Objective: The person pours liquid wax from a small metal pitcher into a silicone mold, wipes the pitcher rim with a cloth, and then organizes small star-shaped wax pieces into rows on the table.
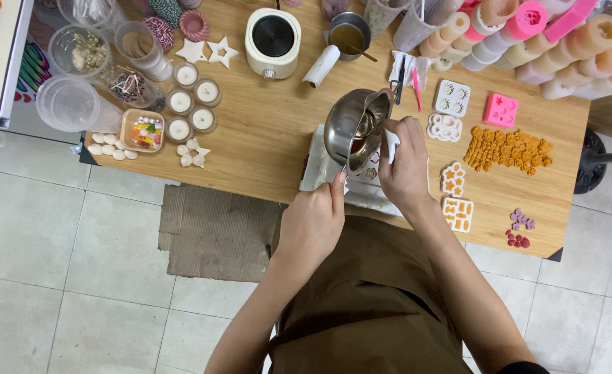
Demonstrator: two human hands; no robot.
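Steel pouring pot (356, 131), handle hidden in left hand (313, 221) grip; right hand (406, 166) grasps white cloth (391, 144)

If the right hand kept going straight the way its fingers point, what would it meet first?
The right hand points up-table. Likely first is the black-handled tool just past its fingertips, then the white paper roll, though depth is unclear.

Shiny metal pot (356, 128), matt wood table (264, 152)

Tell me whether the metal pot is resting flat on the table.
No: the left hand holds the metal pot tilted above the table.
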